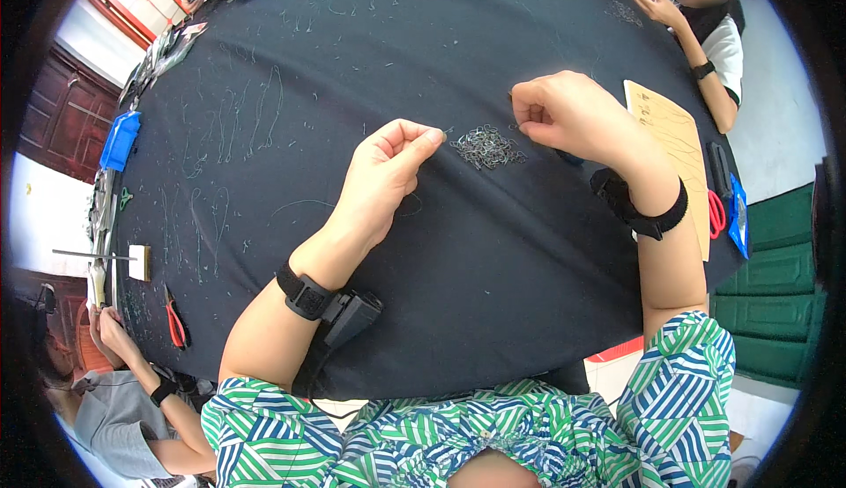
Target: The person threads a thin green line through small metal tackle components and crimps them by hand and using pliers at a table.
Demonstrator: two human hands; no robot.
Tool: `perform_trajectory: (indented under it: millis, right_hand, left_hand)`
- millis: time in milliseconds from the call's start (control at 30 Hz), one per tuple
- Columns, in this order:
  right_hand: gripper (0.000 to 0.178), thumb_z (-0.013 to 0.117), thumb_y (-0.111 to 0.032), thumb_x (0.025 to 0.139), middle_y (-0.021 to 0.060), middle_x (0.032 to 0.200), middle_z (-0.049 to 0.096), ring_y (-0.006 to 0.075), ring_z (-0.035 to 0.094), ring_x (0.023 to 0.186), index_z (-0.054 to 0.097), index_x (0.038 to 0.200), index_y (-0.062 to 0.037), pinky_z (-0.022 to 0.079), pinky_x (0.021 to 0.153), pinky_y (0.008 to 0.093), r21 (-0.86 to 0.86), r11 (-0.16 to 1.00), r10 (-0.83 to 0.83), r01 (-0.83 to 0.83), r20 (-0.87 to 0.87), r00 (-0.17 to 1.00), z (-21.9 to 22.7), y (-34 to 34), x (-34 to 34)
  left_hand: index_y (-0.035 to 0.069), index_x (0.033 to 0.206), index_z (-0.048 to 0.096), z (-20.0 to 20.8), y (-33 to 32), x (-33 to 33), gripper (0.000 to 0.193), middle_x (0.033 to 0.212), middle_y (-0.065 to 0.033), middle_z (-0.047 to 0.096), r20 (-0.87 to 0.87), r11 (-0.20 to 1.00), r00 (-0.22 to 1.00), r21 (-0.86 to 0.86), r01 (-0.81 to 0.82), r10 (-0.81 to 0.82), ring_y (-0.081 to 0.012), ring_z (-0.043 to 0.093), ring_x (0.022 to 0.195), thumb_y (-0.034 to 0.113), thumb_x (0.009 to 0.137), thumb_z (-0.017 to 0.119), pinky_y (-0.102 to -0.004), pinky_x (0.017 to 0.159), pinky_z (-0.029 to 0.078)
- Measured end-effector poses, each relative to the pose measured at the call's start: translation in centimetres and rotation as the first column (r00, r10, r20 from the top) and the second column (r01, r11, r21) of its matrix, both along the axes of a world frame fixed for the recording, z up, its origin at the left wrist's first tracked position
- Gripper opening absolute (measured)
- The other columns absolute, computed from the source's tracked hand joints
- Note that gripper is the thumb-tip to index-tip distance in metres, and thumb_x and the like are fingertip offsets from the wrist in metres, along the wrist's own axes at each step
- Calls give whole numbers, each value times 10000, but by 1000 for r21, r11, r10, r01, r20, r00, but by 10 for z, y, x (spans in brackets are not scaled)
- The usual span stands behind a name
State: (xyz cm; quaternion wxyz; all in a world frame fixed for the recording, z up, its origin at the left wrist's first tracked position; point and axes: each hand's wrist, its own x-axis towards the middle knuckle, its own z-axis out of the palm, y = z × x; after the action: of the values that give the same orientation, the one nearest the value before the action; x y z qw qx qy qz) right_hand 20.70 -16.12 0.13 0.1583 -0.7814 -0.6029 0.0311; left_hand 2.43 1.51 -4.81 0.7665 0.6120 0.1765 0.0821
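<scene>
Above the black cloth, my left hand (385,171) is closed in a pinch, thumb against forefinger. A tiny bit of something shows at its fingertips, too small to name. Below that hand, a thin thread (304,203) curves over the cloth and passes behind the wrist. My right hand (573,118) is raised to the right, fingers curled together in a pinch. A small dark speck shows by its fingertips; what it holds is hidden. Between my hands lies a loose pile of small metal hook-like pieces (487,147), touched by neither.
Thin threads (231,127) lie across the black cloth (458,303). Red-handled pliers (176,322), a white block (139,262) and a blue bin (120,140) are at left. A tan sheet (683,158) and red-handled scissors (716,215) lie right. Other people sit around the table.
</scene>
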Motion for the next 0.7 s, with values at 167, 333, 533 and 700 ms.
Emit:
perform_trajectory:
  millis: [167, 333, 533, 700]
  right_hand:
    - [55, 641, -22, 728, 124, 692, 633, 255, 644, 637, 598, 760, -9, 492, 592, 336, -25, 999, 35, -36, -33, 999, 3, 2, -3]
    - [81, 644, -20, 738, 106, 708, 607, 239, 628, 638, 573, 778, -15, 485, 585, 326, 182, 971, 157, -152, -15, 987, 10, 8, -21]
    - [55, 620, -82, 749, 110, 748, 618, 315, 631, 716, 573, 768, -60, 489, 619, 411, 166, 985, 11, -44, 197, 980, -3, 11, -27]
    - [61, 626, -89, 752, 104, 760, 623, 311, 633, 716, 573, 773, -67, 493, 619, 403, 164, 980, 116, -111, -26, 993, 0, 13, -25]
  left_hand:
    - [82, 975, 628, -2, 1, 0, 132, 685, 111, 425, -1, 1000, 1000, -5, 1, -1, 5, 286, 537, 213, 958, 629, -188, 475, 221]
    - [83, 979, 630, 3, -7, -1, 128, 676, 116, 431, 22, 1000, 1000, -28, 7, -6, 7, 279, 520, 209, 960, 625, -187, 468, 219]
    - [88, 977, 631, 5, -11, -2, 125, 668, 117, 442, 23, 1000, 999, 4, -24, 24, 14, 283, 515, 211, 957, 630, -182, 466, 216]
    - [85, 971, 633, 5, -11, -1, 131, 675, 115, 462, 23, 1000, 999, 0, -29, 29, 17, 292, 517, 215, 954, 636, -178, 467, 217]
